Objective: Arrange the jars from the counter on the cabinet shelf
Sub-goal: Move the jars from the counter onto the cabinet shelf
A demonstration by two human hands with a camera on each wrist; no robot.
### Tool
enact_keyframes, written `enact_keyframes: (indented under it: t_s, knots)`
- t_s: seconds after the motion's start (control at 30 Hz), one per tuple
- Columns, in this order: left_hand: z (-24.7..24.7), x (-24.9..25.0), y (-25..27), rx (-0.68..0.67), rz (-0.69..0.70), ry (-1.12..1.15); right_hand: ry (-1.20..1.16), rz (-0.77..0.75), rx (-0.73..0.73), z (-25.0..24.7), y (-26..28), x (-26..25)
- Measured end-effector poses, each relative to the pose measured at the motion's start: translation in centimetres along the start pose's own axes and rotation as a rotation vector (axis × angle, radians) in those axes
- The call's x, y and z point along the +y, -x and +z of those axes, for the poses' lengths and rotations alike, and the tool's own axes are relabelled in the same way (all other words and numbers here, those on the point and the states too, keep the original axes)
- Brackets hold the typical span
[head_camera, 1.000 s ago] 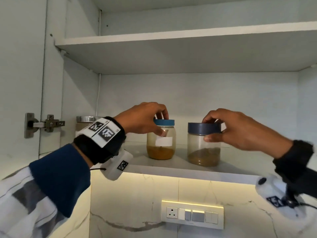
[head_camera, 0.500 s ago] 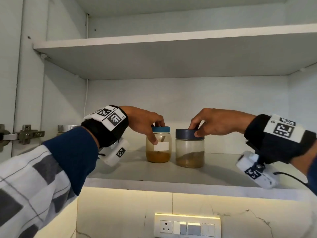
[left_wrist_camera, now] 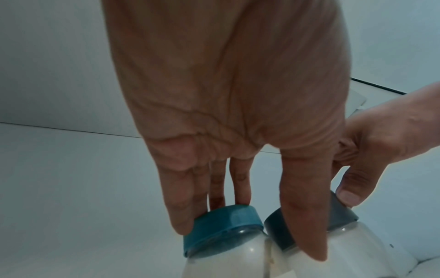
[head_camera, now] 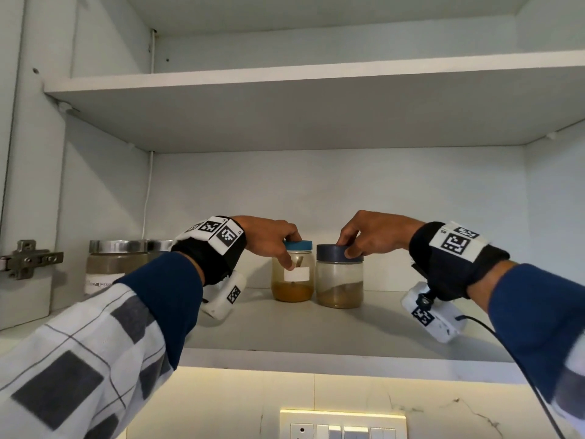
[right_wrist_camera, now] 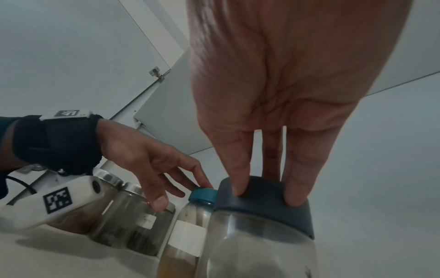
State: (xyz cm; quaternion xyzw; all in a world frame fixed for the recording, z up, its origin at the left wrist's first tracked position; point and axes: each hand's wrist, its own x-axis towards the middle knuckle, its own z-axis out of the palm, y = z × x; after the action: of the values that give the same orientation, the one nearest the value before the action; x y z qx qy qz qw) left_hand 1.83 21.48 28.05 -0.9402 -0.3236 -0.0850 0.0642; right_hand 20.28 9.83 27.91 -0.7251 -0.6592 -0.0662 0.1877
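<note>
Two clear jars stand side by side, touching or nearly so, on the lower cabinet shelf (head_camera: pixel 285 331). The teal-lid jar (head_camera: pixel 292 280) has a white label and orange-brown contents. My left hand (head_camera: pixel 291 251) holds it at the lid (left_wrist_camera: pixel 223 223), fingers over the far edge and thumb down the front. The dark-blue-lid jar (head_camera: pixel 339 280) holds a low layer of brown powder. My right hand (head_camera: pixel 345 248) grips its lid (right_wrist_camera: pixel 262 199) from above, with fingertips (right_wrist_camera: pixel 295 201) on top and the thumb on the near rim.
Steel-lid jars (head_camera: pixel 117 267) stand at the shelf's left end, close to my left wrist. An upper shelf (head_camera: pixel 316 106) hangs above. A door hinge (head_camera: pixel 28 259) is at the left. A switch panel (head_camera: pixel 342 426) is on the wall below.
Both jars have slid from near the shelf's front edge further back and closer together. Both hands have kept hold of the lids and reached deeper in.
</note>
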Motion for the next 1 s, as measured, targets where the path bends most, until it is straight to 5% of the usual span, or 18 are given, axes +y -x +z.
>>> enact_keyframes:
  t_s: [1.0]
  knots:
    - [2.0,-1.7,-3.4,0.076,0.036,-0.003,-0.209,0.076,0.002,1.8,-5.3,2.7]
